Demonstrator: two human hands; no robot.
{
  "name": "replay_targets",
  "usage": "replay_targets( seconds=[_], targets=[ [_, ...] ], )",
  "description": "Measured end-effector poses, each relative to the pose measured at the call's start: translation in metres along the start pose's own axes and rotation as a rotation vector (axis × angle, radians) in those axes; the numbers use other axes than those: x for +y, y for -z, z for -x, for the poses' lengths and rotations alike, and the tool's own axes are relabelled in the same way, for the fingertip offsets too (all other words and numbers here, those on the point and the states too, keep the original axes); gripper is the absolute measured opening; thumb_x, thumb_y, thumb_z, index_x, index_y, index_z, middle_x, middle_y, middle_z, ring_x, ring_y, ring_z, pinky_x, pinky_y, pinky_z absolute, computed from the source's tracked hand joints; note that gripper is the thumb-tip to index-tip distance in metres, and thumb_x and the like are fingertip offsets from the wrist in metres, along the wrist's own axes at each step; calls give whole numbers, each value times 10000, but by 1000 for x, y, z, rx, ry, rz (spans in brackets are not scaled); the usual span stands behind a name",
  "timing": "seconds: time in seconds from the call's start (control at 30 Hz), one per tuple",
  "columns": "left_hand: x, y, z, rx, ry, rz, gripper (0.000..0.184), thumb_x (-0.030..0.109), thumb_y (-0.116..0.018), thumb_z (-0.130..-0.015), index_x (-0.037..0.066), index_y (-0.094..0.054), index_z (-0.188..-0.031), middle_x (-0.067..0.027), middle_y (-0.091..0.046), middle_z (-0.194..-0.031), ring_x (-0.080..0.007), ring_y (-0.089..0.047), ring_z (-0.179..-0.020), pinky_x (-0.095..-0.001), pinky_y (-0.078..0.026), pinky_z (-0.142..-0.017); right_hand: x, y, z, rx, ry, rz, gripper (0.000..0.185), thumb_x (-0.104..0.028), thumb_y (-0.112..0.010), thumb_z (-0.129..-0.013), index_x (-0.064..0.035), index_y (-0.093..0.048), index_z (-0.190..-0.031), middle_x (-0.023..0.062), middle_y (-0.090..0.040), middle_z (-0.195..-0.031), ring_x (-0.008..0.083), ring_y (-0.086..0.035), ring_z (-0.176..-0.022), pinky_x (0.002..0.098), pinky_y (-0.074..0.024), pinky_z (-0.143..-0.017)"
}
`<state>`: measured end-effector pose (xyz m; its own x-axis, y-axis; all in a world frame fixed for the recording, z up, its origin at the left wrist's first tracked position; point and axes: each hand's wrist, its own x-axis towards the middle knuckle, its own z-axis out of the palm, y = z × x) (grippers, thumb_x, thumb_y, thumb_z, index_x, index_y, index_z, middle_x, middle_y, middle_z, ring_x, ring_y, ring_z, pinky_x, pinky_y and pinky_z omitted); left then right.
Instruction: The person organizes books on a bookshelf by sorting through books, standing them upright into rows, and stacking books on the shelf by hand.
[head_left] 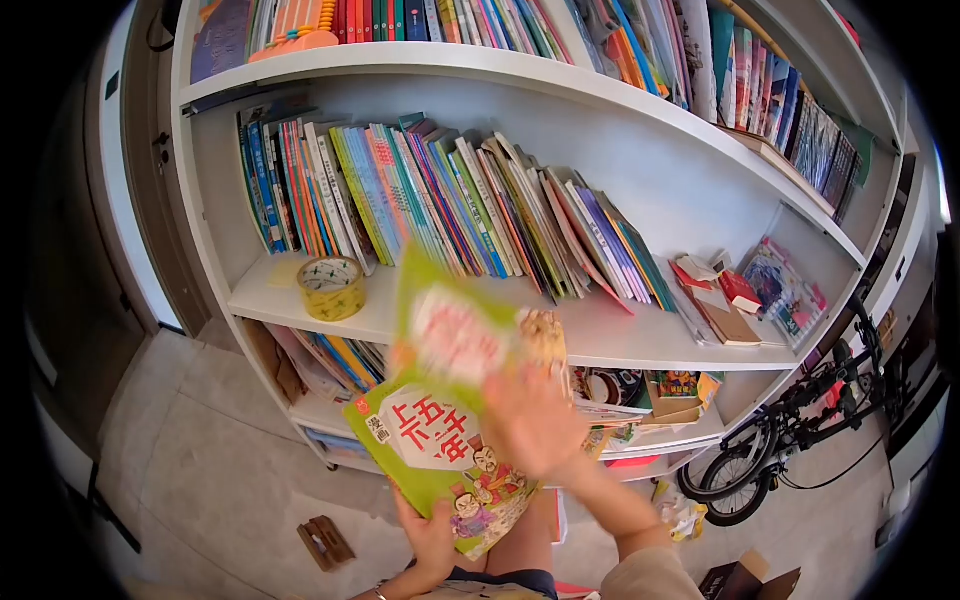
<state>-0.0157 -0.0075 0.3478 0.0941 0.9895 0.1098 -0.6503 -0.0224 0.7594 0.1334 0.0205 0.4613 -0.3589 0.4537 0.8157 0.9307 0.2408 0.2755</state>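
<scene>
My left hand (428, 540) is closed on the lower edge of a green comic book (415, 465). Its cover has large red Chinese characters on white and cartoon figures below. Above it, a second green book (450, 335) is tilted up and smeared by motion, its cover also showing red lettering on white. My right hand (540, 420), blurred too, is at the right edge of that upper book, and its fingers seem to grip it. The upper book overlaps the top of the lower one. Both are in front of the white bookshelf (640, 340).
A long row of leaning books (430, 200) fills the middle shelf. Near its front left edge sits a roll of yellow tape (332, 290). A black bicycle (770, 450) stands at the right. On the floor lie a brown object (325, 543) and an open box (745, 580).
</scene>
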Motion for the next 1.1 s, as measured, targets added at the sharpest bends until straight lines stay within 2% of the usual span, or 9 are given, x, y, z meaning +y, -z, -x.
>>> replay_targets(
  seconds=[0.07,0.1,0.33,0.4,0.47,0.5,0.77,1.0,1.1],
  targets=[
    [-20,14,0,20,-98,20,437,130,-512,-916,24,-308,-1287,-90,-479,-1177,-168,-512,-1024,-320,-427,-890,-36,12,24,-351,90,-380,351,-163,-579,-729,26,-597,-1025,164,-617,-1023,302,-590,-987,370,-464,-856],
    [-26,22,2,28,-145,27,424,170,-517,-923,30,-321,-1273,-84,-482,-1170,-171,-513,-1022,-326,-430,-887,-61,16,35,-315,99,-341,353,-155,-573,-731,26,-588,-1034,168,-616,-1016,301,-592,-980,359,-470,-849],
    [-11,56,-1,266,301,34,436,308,-479,-941,10,-380,-1242,-96,-510,-1150,-201,-530,-1017,-333,-440,-868,-49,23,60,-635,-73,-756,346,-157,-610,-746,-2,-595,-1056,178,-610,-1093,289,-615,-968,369,-503,-827],
    [-15,84,-9,223,314,10,436,300,-481,-940,-10,-402,-1236,-105,-524,-1146,-205,-537,-1017,-335,-441,-870,6,18,57,34,-285,-369,389,-61,-679,-711,6,-580,-1081,182,-614,-1064,307,-603,-966,369,-495,-792],
    [-10,99,-9,176,320,-29,421,282,-476,-942,-22,-426,-1228,-124,-533,-1151,-200,-549,-1011,-333,-451,-856,67,20,25,350,-423,142,527,-63,-717,-690,-17,-514,-1174,179,-558,-1114,311,-553,-994,377,-440,-835],
    [-10,107,-9,144,319,-28,414,279,-472,-943,-21,-428,-1225,-124,-533,-1151,-196,-552,-1005,-332,-454,-853,95,19,16,327,-425,177,612,-98,-710,-728,-15,-425,-1263,209,-496,-1193,323,-489,-1081,385,-425,-860],
    [-10,124,-6,90,405,20,393,278,-472,-937,-25,-468,-1187,-113,-574,-1100,-185,-572,-980,-314,-464,-826,181,-55,1,-222,-422,535,239,-185,-550,-844,-53,-493,-1035,83,-621,-724,230,-626,-582,348,-483,-469],
    [-3,106,-9,-2,411,-213,407,269,-484,-928,-25,-462,-1209,-115,-565,-1139,-185,-563,-998,-308,-447,-851,192,-69,-23,-164,-214,559,220,-131,-543,-805,-48,-461,-992,92,-589,-672,236,-619,-548,346,-488,-453],
    [-4,95,-6,28,415,-220,405,266,-489,-925,-17,-463,-1213,-118,-563,-1142,-189,-559,-1005,-312,-444,-855,217,-52,-28,-229,-430,224,278,-142,-567,-803,-29,-431,-1019,127,-598,-663,276,-616,-540,372,-487,-468]
  ],
)
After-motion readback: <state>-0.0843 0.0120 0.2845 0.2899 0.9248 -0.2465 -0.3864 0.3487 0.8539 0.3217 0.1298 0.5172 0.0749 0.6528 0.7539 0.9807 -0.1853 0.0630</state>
